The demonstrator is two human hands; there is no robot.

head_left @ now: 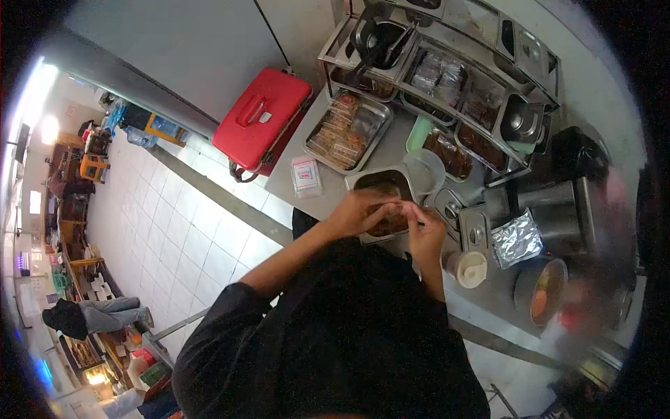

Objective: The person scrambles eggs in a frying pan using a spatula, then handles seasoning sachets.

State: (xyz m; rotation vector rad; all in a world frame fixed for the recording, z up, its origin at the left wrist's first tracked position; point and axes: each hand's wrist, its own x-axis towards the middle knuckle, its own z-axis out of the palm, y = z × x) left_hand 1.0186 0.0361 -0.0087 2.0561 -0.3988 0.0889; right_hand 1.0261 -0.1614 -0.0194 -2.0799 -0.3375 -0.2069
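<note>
Wrists bent over steel tray [364,177], left hand [363,213] and right hand [426,234] both pinching one brown morsel [394,209].

The rectangular steel pan of brown food [380,183] stands near the front edge of the grey steel counter [328,199], under the left hand [364,213] and the right hand [426,234], which meet above it. Just behind it is the clear plastic cup [426,171]. To its left lies the small white packet [306,176]; behind that is the flat steel tray of wrapped packets [349,129], with the red plastic case [262,119] at its left. Right of the pan lie the crumpled foil sheet [516,239] and, nearer, the small white lidded tub [469,269].
</note>
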